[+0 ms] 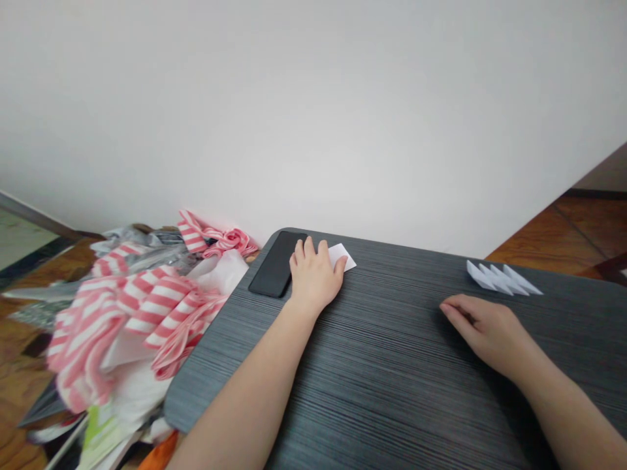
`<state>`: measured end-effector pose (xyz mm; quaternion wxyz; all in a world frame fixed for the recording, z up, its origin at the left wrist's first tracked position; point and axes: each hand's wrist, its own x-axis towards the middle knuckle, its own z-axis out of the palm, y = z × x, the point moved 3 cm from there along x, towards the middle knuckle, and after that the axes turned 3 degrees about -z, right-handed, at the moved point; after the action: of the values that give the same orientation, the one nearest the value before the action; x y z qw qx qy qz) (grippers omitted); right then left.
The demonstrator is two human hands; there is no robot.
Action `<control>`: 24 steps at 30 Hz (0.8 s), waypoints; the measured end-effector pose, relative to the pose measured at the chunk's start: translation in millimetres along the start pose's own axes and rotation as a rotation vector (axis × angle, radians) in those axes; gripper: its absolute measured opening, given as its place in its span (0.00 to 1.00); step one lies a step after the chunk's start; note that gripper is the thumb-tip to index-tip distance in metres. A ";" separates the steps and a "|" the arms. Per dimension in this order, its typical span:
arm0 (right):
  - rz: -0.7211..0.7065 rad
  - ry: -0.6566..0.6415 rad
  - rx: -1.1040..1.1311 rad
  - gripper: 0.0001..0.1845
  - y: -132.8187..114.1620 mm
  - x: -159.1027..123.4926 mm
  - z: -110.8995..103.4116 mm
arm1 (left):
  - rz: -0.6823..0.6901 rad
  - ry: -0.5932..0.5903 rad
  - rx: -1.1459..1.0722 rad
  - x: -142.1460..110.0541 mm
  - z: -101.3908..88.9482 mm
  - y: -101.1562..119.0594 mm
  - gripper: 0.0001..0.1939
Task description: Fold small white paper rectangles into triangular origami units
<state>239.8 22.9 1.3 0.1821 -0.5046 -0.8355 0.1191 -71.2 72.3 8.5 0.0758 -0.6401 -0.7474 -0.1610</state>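
We have our left hand (313, 271) laid over a small white paper piece (343, 251), near the far edge of the dark table (372, 378) and just in from its far left corner. Its fingers are spread apart, with the thumb over the paper's near side; how much lies under the palm we cannot tell. Right beside those fingers, at the corner itself, lies a black phone (274, 264).

Our right hand (482, 323) is farther along toward the right end, thumb and forefinger brought together and the rest curled in. We see nothing between the tips (the angle hides the inside of the fist). Just beyond it, close to the far edge, a row of folded white papers (504, 279) stands in an overlapping zigzag.

To handle the piece well, we would judge it best to press lightly with flat fingertips, so thin paper neither creases nor skids, and to bring the thumb under a free corner rather than scrape at the middle. The fingers should lift clear of the phone, lest they nudge it toward the left edge. The right wrist wants to stay low and near, without brushing the row, which looks easy to topple.
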 end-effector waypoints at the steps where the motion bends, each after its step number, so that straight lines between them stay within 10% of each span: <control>1: 0.001 0.000 0.002 0.14 0.1 0.0 -0.2 | 0.000 0.000 -0.001 -0.1 -0.1 0.2 0.29; 24: 0.002 0.016 0.021 0.14 2.6 -0.6 -0.2 | -0.003 0.024 -0.009 0.5 0.0 0.6 0.29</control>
<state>242.2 23.6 0.3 0.1939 -0.5043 -0.8323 0.1241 -70.7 72.8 8.7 0.0818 -0.6374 -0.7466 -0.1720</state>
